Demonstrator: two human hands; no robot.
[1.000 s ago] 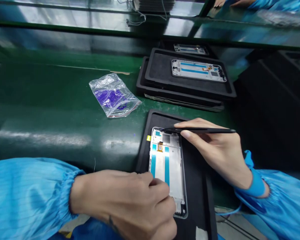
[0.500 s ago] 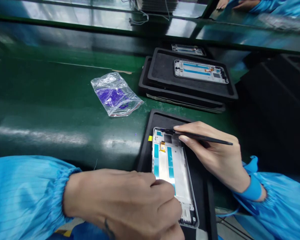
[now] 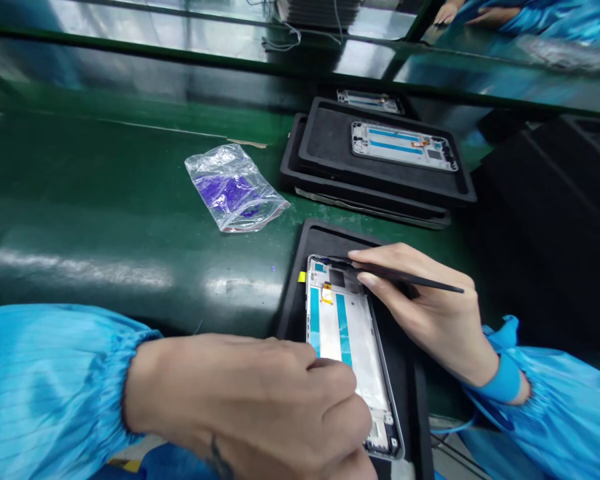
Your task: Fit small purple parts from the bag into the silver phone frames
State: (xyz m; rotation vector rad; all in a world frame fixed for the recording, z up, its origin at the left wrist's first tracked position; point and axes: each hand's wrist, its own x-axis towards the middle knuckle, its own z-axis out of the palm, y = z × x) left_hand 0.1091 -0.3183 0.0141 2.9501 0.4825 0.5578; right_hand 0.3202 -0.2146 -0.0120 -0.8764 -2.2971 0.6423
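Observation:
Black tweezers (image 3: 410, 277) are pinched in my right hand (image 3: 430, 313), their tips down at the top end of a phone frame (image 3: 365, 340). That silver frame carries blue adhesive strips and an orange flex connector, and lies in a black foam tray (image 3: 325, 235). Curled over the frame's lower left part is my left hand (image 3: 265, 400), closed. Its fingertips are hidden beneath it, so I cannot make out what they hold. A small dark purple bit (image 3: 326, 259) shows by the tweezer tips.
A clear zip bag (image 3: 237, 190) of small purple pieces lies on the green bench. Stacked foam trays (image 3: 325, 143) behind hold another phone frame (image 3: 404, 145). Black boxes (image 3: 545, 200) stand at the right. Another person's hands (image 3: 490, 17) appear at the upper right, beyond the shelf bar.
My left hand has shifted slightly right and the view has moved a little. The right hand keeps the tweezers at the same end of the phone frame.

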